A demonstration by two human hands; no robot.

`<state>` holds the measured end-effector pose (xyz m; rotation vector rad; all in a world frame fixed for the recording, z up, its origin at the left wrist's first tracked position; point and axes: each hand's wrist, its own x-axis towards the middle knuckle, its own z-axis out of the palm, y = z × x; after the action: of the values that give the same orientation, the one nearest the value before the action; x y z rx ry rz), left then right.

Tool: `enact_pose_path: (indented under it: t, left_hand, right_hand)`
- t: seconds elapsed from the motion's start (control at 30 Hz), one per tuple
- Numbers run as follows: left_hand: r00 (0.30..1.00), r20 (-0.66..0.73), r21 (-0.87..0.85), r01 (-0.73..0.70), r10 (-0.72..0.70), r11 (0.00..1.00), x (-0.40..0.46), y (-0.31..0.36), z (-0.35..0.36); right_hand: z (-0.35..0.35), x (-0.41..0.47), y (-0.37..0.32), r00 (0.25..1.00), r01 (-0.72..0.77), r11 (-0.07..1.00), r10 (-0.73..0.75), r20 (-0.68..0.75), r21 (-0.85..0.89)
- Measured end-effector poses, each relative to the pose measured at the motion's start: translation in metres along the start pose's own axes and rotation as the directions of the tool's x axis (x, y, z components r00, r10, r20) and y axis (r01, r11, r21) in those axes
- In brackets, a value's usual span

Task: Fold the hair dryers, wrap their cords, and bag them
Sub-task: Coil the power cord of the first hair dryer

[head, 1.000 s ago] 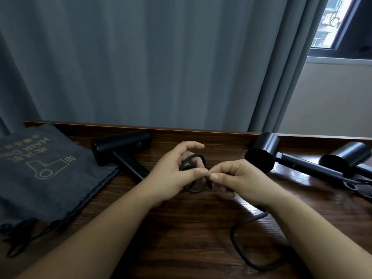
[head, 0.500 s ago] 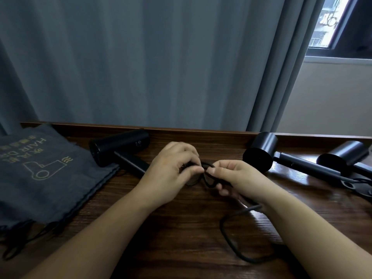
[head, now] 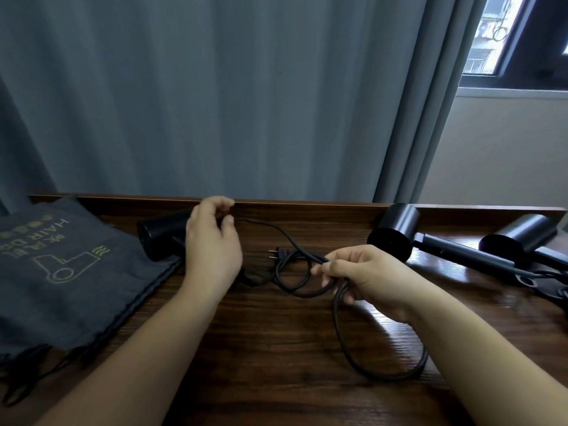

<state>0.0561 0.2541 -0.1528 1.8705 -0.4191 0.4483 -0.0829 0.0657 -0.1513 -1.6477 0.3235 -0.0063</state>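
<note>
Lying in loose loops near the middle of the bench, the black cord is pinched between thumb and fingers of the right hand, and one larger loop is seen hanging toward 5 o'clock. The two-pin plug is placed at the 10 o'clock side of the coil. A thin part of the cord is led up toward the left hand, which is raised with fingers loosely curled; whether anything is held in it cannot be told. The first hair dryer is partly hidden behind this hand. At 9 o'clock a dark cloth bag with a printed dryer sign is laid flat. At 3 o'clock two more hair dryers are set side by side.
</note>
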Motion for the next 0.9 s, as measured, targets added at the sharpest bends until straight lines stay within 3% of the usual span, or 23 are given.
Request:
enact_pose_path:
  t: [0.07, 0.13, 0.2, 0.23, 0.3, 0.57, 0.67, 0.8, 0.9]
  left_hand:
    - [0.953, 0.120, 0.179, -0.297, 0.279, 0.938, -0.003, 0.000, 0.000]
    - [0.786, 0.308, 0.218, -0.606, 0.536, 0.765, -0.009, 0.003, -0.001]
    - [0.617, 0.475, 0.226, -0.774, 0.627, 0.591, -0.017, 0.007, 0.002]
    - [0.567, 0.523, 0.225, -0.812, 0.636, 0.538, -0.020, 0.009, 0.004]
    - [0.535, 0.565, 0.190, -0.825, 0.628, 0.532, -0.023, 0.010, 0.007]
    - [0.637, 0.431, 0.219, -0.760, 0.638, 0.612, -0.016, 0.006, -0.001]
    - [0.745, 0.260, 0.232, -0.665, 0.614, 0.709, -0.011, 0.003, -0.003]
    - [0.919, -0.031, 0.298, -0.367, 0.393, 0.881, -0.002, -0.001, -0.010]
    - [0.975, -0.086, 0.292, -0.172, 0.205, 0.941, 0.018, -0.010, -0.021]
  right_hand:
    - [0.002, 0.001, 0.001, 0.997, 0.042, 0.999, -0.043, -0.056, -0.023]
    - [0.006, 0.001, 0.001, 0.994, 0.078, 0.996, -0.081, -0.073, -0.047]
    - [0.009, 0.000, 0.001, 0.988, 0.128, 0.990, -0.133, -0.077, -0.067]
    - [0.009, -0.001, 0.001, 0.985, 0.152, 0.986, -0.157, -0.075, -0.072]
    - [0.011, -0.003, 0.000, 0.981, 0.181, 0.981, -0.185, -0.051, -0.073]
    - [0.009, -0.004, -0.004, 0.989, 0.123, 0.980, -0.134, -0.060, -0.159]
    - [0.007, -0.003, -0.005, 0.989, 0.084, 0.991, -0.096, -0.116, -0.101]
    - [0.004, -0.001, -0.004, 0.982, 0.074, 0.980, -0.104, -0.160, -0.186]
    - [-0.002, 0.001, -0.002, 0.970, 0.074, 0.963, -0.131, -0.207, -0.259]
